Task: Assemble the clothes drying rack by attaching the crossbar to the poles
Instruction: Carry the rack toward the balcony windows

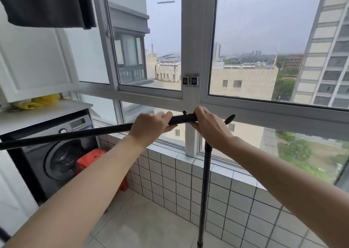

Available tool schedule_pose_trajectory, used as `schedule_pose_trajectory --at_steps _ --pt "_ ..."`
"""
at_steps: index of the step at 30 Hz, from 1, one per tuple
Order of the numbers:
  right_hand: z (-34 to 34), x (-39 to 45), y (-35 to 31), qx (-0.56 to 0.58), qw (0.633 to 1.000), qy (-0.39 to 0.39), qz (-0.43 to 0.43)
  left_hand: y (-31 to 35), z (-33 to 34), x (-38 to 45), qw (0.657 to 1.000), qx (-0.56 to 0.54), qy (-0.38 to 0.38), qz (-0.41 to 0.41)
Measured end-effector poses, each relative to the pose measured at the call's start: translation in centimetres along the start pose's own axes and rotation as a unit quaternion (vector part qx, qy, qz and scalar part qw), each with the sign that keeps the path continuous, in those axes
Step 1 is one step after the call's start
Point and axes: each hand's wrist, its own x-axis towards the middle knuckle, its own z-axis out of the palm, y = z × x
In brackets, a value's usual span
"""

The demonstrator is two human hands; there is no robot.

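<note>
Both forearms extend forward: left hand (151, 124) closed around black crossbar (75, 134), right hand (209, 125) closed over its joint atop upright pole (204, 181), beside window frame (190, 40).

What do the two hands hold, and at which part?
Both hold the black crossbar near its right end: left hand beside the right hand, which covers the joint atop the upright pole.

Your left hand (151, 124) and right hand (209, 124) grip the black crossbar (75, 133) atop the upright pole (204, 181).
</note>
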Motion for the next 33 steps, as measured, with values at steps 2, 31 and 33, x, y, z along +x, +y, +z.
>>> schedule_pose_trajectory --at_steps 2,31,33 --pt "-2.0 -1.6 2.5 -0.007 1.000 -0.002 0.004 3.1 -0.2 1.7 1.000 -0.007 -0.002 -0.006" --pt "-20.2 -17.7 25.5 -0.046 0.997 0.010 0.053 31.4 -2.3 18.4 0.995 -0.082 0.044 0.041" --pt "-21.6 -18.9 27.9 -0.045 0.997 0.016 0.057 33.9 -2.2 20.1 0.994 -0.086 0.052 0.048"
